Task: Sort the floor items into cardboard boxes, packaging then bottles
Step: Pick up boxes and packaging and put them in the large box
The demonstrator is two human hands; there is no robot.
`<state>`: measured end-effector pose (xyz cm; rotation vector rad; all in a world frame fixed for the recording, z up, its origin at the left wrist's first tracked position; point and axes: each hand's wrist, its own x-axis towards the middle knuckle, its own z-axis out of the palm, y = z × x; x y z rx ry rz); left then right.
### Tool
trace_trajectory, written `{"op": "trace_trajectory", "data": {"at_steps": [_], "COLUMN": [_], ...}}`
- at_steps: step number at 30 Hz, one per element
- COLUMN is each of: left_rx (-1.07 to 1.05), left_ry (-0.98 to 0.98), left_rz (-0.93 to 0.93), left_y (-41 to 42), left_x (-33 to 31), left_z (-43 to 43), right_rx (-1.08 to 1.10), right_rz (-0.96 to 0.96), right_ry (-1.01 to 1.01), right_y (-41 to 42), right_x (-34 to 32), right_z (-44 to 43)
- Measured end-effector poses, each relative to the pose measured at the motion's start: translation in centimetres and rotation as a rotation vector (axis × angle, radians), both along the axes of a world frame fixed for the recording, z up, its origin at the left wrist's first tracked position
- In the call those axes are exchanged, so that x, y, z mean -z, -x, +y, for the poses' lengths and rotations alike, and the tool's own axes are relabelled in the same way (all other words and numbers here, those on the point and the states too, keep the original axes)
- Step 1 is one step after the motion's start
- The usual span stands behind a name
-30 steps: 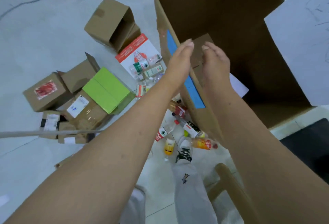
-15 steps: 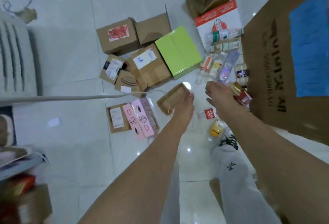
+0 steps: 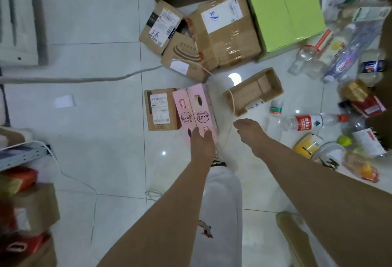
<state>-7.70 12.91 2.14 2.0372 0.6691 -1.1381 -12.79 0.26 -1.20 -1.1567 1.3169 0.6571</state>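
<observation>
Little looks sorted: the green box (image 3: pixel 284 8) at 1 o'clock, the taped carton (image 3: pixel 224 31) with blue handwriting at 12 and the bottles (image 3: pixel 305 119) at 3 all lie on the floor (image 3: pixel 95 101) — packaging comes first. The pink box (image 3: pixel 196 112), just above centre, reads "2+3+2"; the left hand (image 3: pixel 202 142) lays straight fingers on its near end, no grasp shown. The right hand (image 3: pixel 250 132) hovers beside it — loosely curled, empty.

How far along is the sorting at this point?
Done: nothing this view can confirm. In hand: the left hand touches the pink box; the right hand holds nothing. Left: the green box, brown cartons and bottles on the floor.
</observation>
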Motion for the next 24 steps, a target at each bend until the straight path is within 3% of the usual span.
{"op": "trace_trajectory", "data": {"at_steps": [5, 13, 16, 20, 24], "left_rx": [-0.172, -0.242, -0.286, -0.328, -0.448], "left_ry": [-0.061, -0.107, -0.053, -0.051, 0.119], "left_rz": [-0.034, 0.185, 0.218, 0.071, 0.002], "left_y": [-2.3, -2.5, -2.3, -2.2, -2.4], "left_x": [6.5, 13.0, 12.2, 8.3, 2.3], "left_z": [4.1, 5.7, 5.3, 4.0, 0.7], "right_rx": [-0.127, -0.168, -0.148, -0.085, 0.074], "right_rz": [-0.029, 0.001, -0.073, -0.203, -0.298], "right_ry": [-0.010, -0.127, -0.134, -0.065, -0.040], "right_y": [-3.4, -3.6, -3.2, -3.6, -4.2], "right_x": [5.6, 11.0, 10.5, 6.9, 0.7], "right_z": [4.6, 6.3, 5.9, 4.2, 1.2]}}
